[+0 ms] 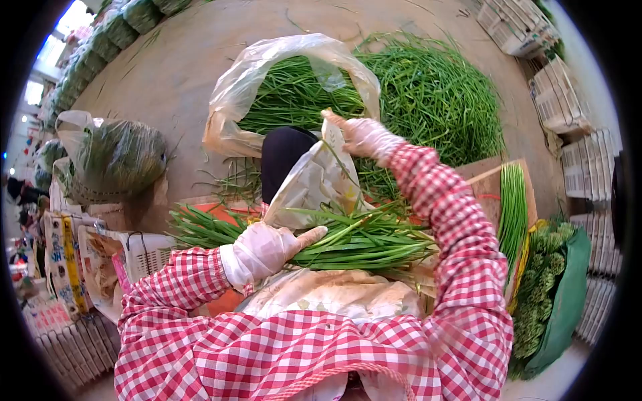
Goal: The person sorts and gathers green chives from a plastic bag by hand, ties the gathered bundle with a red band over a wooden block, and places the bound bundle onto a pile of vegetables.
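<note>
Across my lap lies a loose bunch of long green leaves, which look like garlic chives (374,244). My left hand (264,250), in a pale glove with bare fingertips, is closed over the bunch near its middle, thumb pointing right along the leaves. Farther forward, my right hand (368,139), gloved the same way, pinches the top corner of a whitish, stained sheet (317,180) and holds it raised above my lap. The sheet's lower part meets the leaves. Just beyond, an open clear plastic bag (224,100) holds more chives.
A large heap of loose chives (441,100) covers the floor ahead right. A tied bundle (512,207) lies on a board at right, beside a green-wrapped sack (558,301). White crates (588,167) line the right wall. A filled plastic bag (117,160) stands left.
</note>
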Tool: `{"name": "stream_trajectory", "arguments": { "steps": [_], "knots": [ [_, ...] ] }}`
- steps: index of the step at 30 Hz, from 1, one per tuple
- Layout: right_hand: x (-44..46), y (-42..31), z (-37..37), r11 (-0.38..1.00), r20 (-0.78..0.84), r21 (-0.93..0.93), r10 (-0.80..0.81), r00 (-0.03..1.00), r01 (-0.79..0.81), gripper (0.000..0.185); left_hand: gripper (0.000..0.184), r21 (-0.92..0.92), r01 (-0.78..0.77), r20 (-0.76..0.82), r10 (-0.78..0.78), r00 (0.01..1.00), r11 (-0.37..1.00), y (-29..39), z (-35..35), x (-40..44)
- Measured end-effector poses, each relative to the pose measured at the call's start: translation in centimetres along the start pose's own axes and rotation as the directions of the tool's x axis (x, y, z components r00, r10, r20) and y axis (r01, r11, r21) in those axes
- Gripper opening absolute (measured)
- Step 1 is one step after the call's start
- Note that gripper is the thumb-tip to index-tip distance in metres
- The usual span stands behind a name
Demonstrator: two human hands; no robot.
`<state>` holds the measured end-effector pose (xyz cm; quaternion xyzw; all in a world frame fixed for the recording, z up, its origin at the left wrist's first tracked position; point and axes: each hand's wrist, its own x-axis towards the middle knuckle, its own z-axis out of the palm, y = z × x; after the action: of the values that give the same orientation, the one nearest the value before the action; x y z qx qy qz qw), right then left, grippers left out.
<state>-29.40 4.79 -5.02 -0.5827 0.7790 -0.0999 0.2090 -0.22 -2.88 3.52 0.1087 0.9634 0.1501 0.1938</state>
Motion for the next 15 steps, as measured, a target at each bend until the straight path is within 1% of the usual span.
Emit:
{"name": "stream_trajectory", "arguments": {
  "steps": [1, 2, 3, 4, 5, 6, 7, 8, 9, 10, 11, 12, 13, 15],
  "knots": [
    [1.4, -0.6, 0.9, 0.998, 0.078, 0.057, 0.024, 0.997, -0.028, 0.069, 0.071, -0.005, 0.012, -0.009, -0.012, 1.000, 1.000, -0.1, 0.0, -0.3],
    [2.9, -0.9, 2.3, 0.996, 0.167, 0.062, 0.059, 0.984, -0.070, 0.060, 0.071, 0.003, 0.017, -0.044, -0.017, 0.999, 1.000, -0.3, 0.2, -0.6],
    [3.4, -1.8, 2.9, 0.961, 0.149, 0.204, 0.157, 0.976, -0.185, 0.038, 0.072, 0.016, 0.022, -0.078, -0.021, 0.997, 1.000, -0.4, -0.2, -0.8],
    [3.7, -1.6, 2.7, 0.992, 0.119, 0.090, 0.075, 0.990, -0.086, 0.028, 0.068, -0.025, 0.057, 0.025, -0.056, 0.998, 0.998, -0.4, -0.7, -1.2],
    [3.9, -1.1, 2.3, 1.000, 0.101, -0.024, -0.009, 0.995, 0.011, 0.018, 0.068, -0.032, 0.064, 0.029, -0.063, 0.998, 0.997, -0.3, -1.2, -1.4],
    [4.6, -1.1, 0.8, 0.995, -0.002, -0.098, -0.027, 1.000, 0.027, 0.018, 0.068, 0.026, 0.110, 0.084, -0.112, 0.990, 0.994, -0.2, -1.5, -1.6],
    [4.3, -3.0, -2.4, 0.998, -0.189, -0.064, 0.009, 0.982, -0.021, 0.016, 0.068, 0.088, 0.145, 0.138, -0.156, 0.978, 0.985, -0.1, -1.6, -1.6],
    [4.5, -4.7, -5.0, 0.984, -0.330, -0.160, -0.130, 0.935, 0.080, 0.027, 0.070, 0.089, 0.133, 0.116, -0.143, 0.983, 0.987, -0.1, -1.5, -1.7],
    [6.2, -5.4, -6.2, 0.957, -0.387, -0.233, -0.252, 0.887, 0.171, 0.034, 0.070, 0.085, 0.116, 0.126, -0.126, 0.984, 0.990, -0.1, -1.5, -1.7],
    [5.8, -7.9, -8.5, 0.947, -0.411, -0.169, -0.321, 0.853, 0.275, 0.030, 0.071, 0.075, 0.121, 0.041, -0.124, 0.991, 0.990, -0.2, -1.4, -1.6],
    [7.1, -10.3, -9.2, 0.929, -0.496, -0.101, -0.357, 0.791, 0.356, 0.026, 0.073, 0.060, 0.121, -0.041, -0.119, 0.992, 0.991, -0.4, -1.4, -1.8],
    [9.4, -11.9, -8.7, 0.894, -0.542, -0.130, -0.426, 0.725, 0.428, 0.022, 0.074, 0.011, 0.104, -0.183, -0.100, 0.978, 0.995, -0.5, -1.5, -2.1],
    [10.4, -13.0, -8.0, 0.860, -0.571, -0.076, -0.453, 0.685, 0.505, 0.028, 0.074, 0.161, 0.201, -0.107, -0.185, 0.977, 0.966, -0.9, -1.1, -2.6],
    [11.2, -11.7, -5.5, 0.847, -0.413, 0.136, -0.423, 0.807, 0.513, 0.040, 0.069, 0.226, 0.292, -0.183, -0.254, 0.950, 0.929, -1.1, -1.2, -4.0]
  ]
}}
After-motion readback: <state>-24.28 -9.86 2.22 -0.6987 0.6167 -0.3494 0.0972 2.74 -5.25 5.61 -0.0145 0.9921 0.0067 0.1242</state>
